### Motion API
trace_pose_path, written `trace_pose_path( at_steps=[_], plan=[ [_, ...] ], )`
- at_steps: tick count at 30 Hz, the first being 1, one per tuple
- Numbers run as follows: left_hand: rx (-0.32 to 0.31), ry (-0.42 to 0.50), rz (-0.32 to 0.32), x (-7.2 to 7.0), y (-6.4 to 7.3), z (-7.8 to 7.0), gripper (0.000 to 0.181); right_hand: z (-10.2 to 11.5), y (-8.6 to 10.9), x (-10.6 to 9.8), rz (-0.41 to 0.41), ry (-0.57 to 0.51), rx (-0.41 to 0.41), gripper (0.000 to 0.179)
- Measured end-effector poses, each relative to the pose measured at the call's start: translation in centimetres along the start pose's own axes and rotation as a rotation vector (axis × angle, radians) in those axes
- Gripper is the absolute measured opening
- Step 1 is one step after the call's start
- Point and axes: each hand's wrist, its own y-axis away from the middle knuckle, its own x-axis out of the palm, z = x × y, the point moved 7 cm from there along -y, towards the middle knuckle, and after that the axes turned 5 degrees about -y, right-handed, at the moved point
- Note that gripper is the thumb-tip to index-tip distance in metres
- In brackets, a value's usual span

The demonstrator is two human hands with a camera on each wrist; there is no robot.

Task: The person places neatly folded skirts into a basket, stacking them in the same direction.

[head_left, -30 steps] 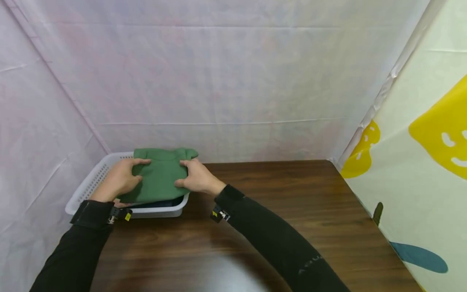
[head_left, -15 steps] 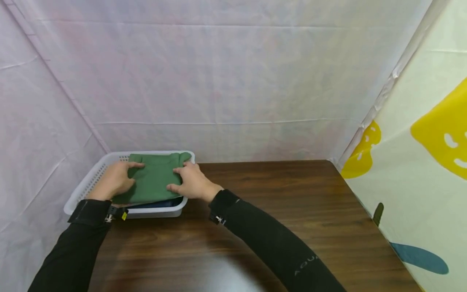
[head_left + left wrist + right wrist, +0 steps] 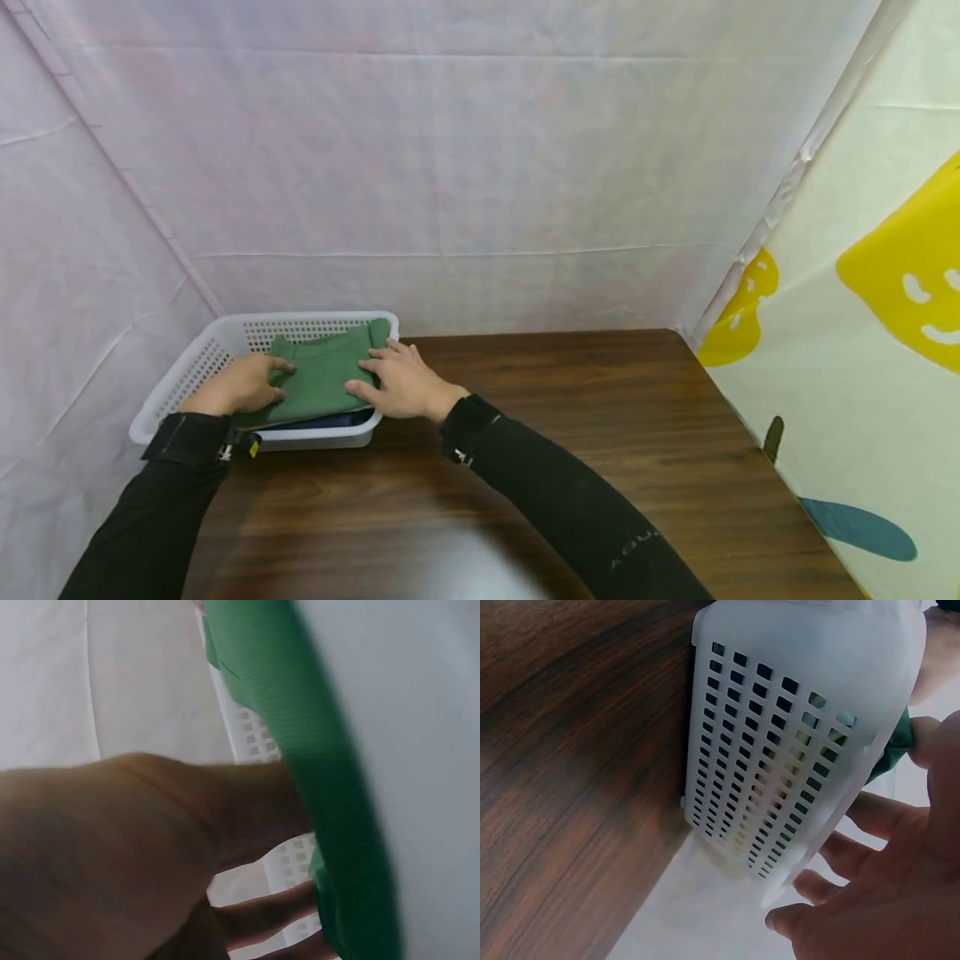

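A folded green garment (image 3: 326,375) lies in the white perforated plastic basket (image 3: 177,385) at the table's far left corner, on top of dark blue cloth (image 3: 322,421). My left hand (image 3: 238,386) is inside the basket at the garment's left edge, thumb and forefinger on the fabric. In the left wrist view, extended fingers (image 3: 270,911) meet the green cloth. Over the right rim, my right hand (image 3: 405,385) is spread, its thumb and fingers touching the garment's right side. The right wrist view shows the fingers (image 3: 840,855) along the basket's rim.
The basket stands on a dark wood-grain table (image 3: 562,417), near the white fabric backdrop (image 3: 450,167) behind and to the left. A patterned sheet (image 3: 862,333) with yellow shapes hangs on the right side.
The green garment has come down into the basket and nearer the front, uncovering the back rim and wall. Both hands have loosened, and the right fingers have spread out.
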Motion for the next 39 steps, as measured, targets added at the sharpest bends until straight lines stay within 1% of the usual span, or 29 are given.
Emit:
trace_pose_path(
  at_steps=[1, 5, 7, 9, 12, 15, 17, 20, 23, 26, 28, 31, 33, 36, 39],
  plan=[
    [0.004, 0.006, -0.015, -0.1, 0.0, 0.0, 0.051, 0.0, 0.0, 0.0, -0.003, -0.005, -0.006, 0.065],
    [-0.023, 0.06, -0.054, -0.6, 0.1, -0.1, 0.059, 0.0, 0.3, -0.3, -0.021, -0.031, -0.04, 0.066],
    [-0.025, 0.092, -0.086, -0.8, 0.0, -0.3, 0.06, -0.1, 0.6, -0.5, -0.033, -0.048, -0.052, 0.067],
    [-0.028, 0.107, -0.125, -1.0, -0.2, -0.4, 0.06, -0.3, 0.9, -0.7, -0.049, -0.065, -0.065, 0.066],
    [-0.004, 0.109, -0.199, -1.3, -0.4, -1.1, 0.055, -0.9, 1.6, -1.2, -0.075, -0.083, -0.067, 0.064],
    [0.02, 0.104, -0.252, -1.5, -0.5, -2.1, 0.049, -1.7, 2.4, -1.8, -0.11, -0.082, -0.072, 0.063],
    [0.034, 0.108, -0.274, -1.6, -0.5, -2.8, 0.048, -2.3, 2.9, -2.3, -0.136, -0.079, -0.071, 0.062],
    [0.051, 0.12, -0.302, -1.8, -0.4, -3.8, 0.054, -3.3, 3.6, -2.9, -0.174, -0.07, -0.073, 0.061],
    [0.075, 0.127, -0.345, -1.7, -0.4, -5.0, 0.065, -4.2, 4.5, -3.4, -0.193, -0.059, -0.061, 0.061],
    [0.112, 0.134, -0.387, -1.3, -0.1, -6.4, 0.073, -5.1, 5.6, -3.9, -0.208, -0.042, -0.045, 0.063],
    [0.141, 0.119, -0.414, -1.1, 0.2, -7.3, 0.075, -5.6, 6.3, -4.2, -0.223, -0.024, -0.036, 0.065],
    [0.17, 0.071, -0.44, -0.6, 0.6, -8.6, 0.079, -6.4, 7.4, -4.7, -0.25, 0.013, -0.033, 0.067],
    [0.175, 0.035, -0.452, -0.2, 0.8, -9.2, 0.081, -7.0, 8.2, -5.0, -0.267, 0.042, -0.03, 0.069],
    [0.166, -0.006, -0.444, 0.3, 1.0, -10.0, 0.086, -7.9, 9.4, -5.5, -0.297, 0.084, -0.029, 0.072],
    [0.152, -0.02, -0.429, 0.6, 1.3, -10.4, 0.09, -8.8, 10.8, -6.1, -0.324, 0.124, -0.014, 0.075]
  ],
)
